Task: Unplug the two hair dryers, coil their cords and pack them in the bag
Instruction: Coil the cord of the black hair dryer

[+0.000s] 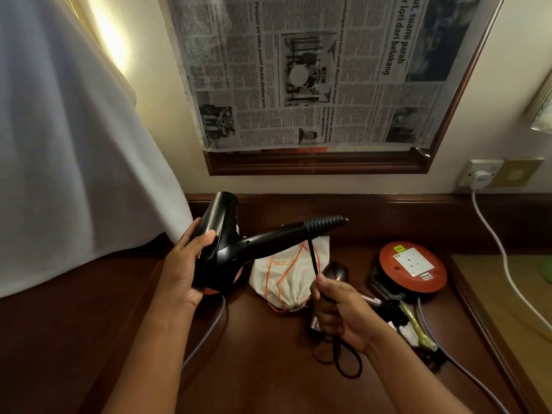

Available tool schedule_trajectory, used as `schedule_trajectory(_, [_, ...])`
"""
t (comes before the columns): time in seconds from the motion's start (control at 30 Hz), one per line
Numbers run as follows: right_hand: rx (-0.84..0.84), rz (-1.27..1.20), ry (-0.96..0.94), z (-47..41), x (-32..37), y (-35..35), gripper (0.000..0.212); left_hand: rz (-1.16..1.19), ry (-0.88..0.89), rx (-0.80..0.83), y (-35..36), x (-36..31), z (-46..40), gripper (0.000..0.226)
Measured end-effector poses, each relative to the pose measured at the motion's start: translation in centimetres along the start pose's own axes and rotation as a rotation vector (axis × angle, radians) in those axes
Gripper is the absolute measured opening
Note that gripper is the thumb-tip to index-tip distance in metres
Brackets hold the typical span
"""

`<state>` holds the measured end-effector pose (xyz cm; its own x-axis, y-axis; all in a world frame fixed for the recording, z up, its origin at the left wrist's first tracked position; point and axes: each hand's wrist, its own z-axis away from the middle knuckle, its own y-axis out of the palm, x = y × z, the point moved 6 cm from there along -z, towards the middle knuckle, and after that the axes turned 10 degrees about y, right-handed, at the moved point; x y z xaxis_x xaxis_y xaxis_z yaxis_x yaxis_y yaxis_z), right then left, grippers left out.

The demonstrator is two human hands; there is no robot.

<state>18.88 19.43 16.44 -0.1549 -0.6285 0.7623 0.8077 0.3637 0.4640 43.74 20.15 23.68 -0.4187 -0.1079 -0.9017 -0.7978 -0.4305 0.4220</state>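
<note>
My left hand (pixel 186 265) grips the body of a black hair dryer (pixel 230 234), held above the dark wooden desk (pixel 263 372) with its handle pointing right. Its black cord (pixel 313 258) runs taut from the handle end down into my right hand (pixel 337 312), which is closed around several gathered loops that hang below the fist. A second, bronze-coloured hair dryer (pixel 337 271) lies on the desk behind my right hand, mostly hidden. A white drawstring bag (pixel 286 279) with orange cord lies on the desk between my hands, its mouth pulled tight.
A red round extension reel (pixel 413 267) with a white socket sits at right, grey cables trailing from it. A white plug (pixel 479 177) sits in the wall socket with its white cable running down right. A white curtain (pixel 74 144) hangs at left; a newspaper-covered frame (pixel 313 73) is on the wall.
</note>
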Motion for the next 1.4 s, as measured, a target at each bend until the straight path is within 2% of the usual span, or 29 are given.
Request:
schedule_trajectory(0.17, [0.063,-0.029,0.011,-1.2,0.0,-1.0,0.036,-0.052,-0.033,0.096,-0.1,0.3,-0.1,0.07])
schedule_trajectory(0.33, [0.1,-0.009,-0.006,-2.4,1.0,-2.1,0.034,-0.074,-0.075,0.156,-0.4,0.6,-0.1,0.068])
schedule_trajectory(0.6, [-0.022,0.207,-0.027,-2.9,4.5,-3.0,0.016,-0.155,-0.099,0.234,-0.9,0.5,0.0,0.065])
schedule_trajectory(0.73, [-0.04,0.427,-0.014,-3.1,7.0,-3.4,0.026,-0.246,-0.1,0.256,-1.0,0.2,-0.2,0.067])
schedule_trajectory(0.9, [-0.015,0.718,-0.054,-3.2,10.2,-2.3,0.009,-0.371,-0.088,0.326,-0.8,0.0,-0.4,0.08])
schedule_trajectory(1.07, [-0.06,1.075,-0.075,-2.9,12.3,-1.0,0.011,-0.488,-0.095,0.376,0.2,-0.3,0.0,0.092])
schedule_trajectory(1.27, [-0.148,1.495,-0.196,-2.2,13.4,1.2,0.01,-0.57,-0.052,0.344,1.3,-0.1,0.3,0.058])
schedule_trajectory(1.4, [-0.212,1.63,-0.275,-1.0,13.9,2.0,0.016,-0.577,-0.047,0.298,1.2,0.3,0.5,0.062])
